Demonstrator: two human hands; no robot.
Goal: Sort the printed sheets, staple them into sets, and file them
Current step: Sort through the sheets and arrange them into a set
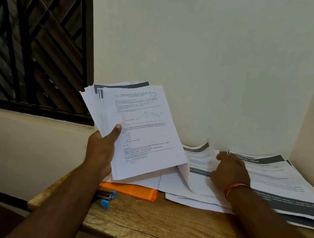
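Observation:
My left hand (102, 148) holds a fanned stack of printed sheets (141, 129) up above the table's left part, thumb on the front page. My right hand (230, 171) rests on loose sheets (198, 161) spread on the table, fingers curled at a lifted, blurred page edge; whether it grips that page is unclear. More sheets with grey header bands (273, 174) lie to the right. A blue stapler (106, 196) lies near the front left, partly hidden by my left forearm. An orange file folder (132, 191) pokes out from under the papers.
The wooden table (161, 226) sits in a corner, with a white wall behind and a cream wall at the right. A barred window (39, 40) fills the upper left. The table's left edge ends just beyond the stapler.

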